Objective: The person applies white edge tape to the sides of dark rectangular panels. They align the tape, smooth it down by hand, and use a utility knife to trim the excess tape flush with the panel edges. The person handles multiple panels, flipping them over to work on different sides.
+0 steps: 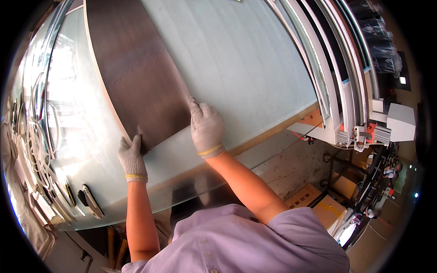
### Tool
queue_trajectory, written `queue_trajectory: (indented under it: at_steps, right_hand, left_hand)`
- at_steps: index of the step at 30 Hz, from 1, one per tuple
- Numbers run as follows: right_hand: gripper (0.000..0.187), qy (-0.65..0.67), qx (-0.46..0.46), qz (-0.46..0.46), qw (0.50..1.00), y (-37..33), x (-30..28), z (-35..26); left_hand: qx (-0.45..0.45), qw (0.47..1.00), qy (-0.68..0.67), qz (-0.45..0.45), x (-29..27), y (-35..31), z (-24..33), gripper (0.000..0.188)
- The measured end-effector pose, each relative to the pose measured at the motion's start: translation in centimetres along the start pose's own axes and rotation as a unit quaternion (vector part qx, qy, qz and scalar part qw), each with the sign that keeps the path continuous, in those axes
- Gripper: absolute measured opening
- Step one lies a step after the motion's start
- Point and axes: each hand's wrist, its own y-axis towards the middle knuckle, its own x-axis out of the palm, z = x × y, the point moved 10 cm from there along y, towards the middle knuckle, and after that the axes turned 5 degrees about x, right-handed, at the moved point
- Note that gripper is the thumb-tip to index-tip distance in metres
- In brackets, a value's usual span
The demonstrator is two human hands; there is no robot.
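A long dark brown sheet [141, 77] with a pale left edge lies on the glass-topped table [236, 59], running from the far side toward me. My left hand [132, 158], in a grey knit glove with a yellow cuff band, grips the sheet's near left corner, thumb on top. At the near right edge, my right hand [207, 126] in a matching glove pinches the sheet between thumb and fingers. The sheet's near end spans between both hands. Its far end runs out of the picture.
A utility knife [92, 202] lies at the table's near left corner, beside a tangle of pale strips and cables [43, 141]. Along the right runs a machine rail [339, 59] with a white end housing [400, 122]. Cardboard boxes [318, 205] stand below the table's right.
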Motion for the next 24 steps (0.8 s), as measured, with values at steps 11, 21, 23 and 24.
queue_trajectory:
  at_steps: [11, 21, 23, 24]
  right_hand:
    - [0.043, -0.002, -0.04, 0.036, 0.999, 0.1, -1.2, -1.1]
    - [0.031, 0.013, -0.001, 0.011, 1.0, 0.7, -0.6, -0.3]
    - [0.03, 0.004, 0.01, -0.003, 1.0, 0.7, -0.4, -0.1]
    - [0.03, -0.005, 0.013, -0.012, 1.0, 0.8, -0.3, -0.2]
  left_hand:
    - [0.004, 1.0, 0.012, 0.0, -0.1, 0.0, 0.0, 0.041]
    - [0.004, 1.0, 0.008, -0.004, -0.1, 0.1, -0.1, 0.044]
    - [0.002, 1.0, 0.006, 0.002, -0.2, 0.1, -0.1, 0.044]
    - [0.001, 1.0, 0.007, 0.007, -0.2, 0.0, 0.0, 0.044]
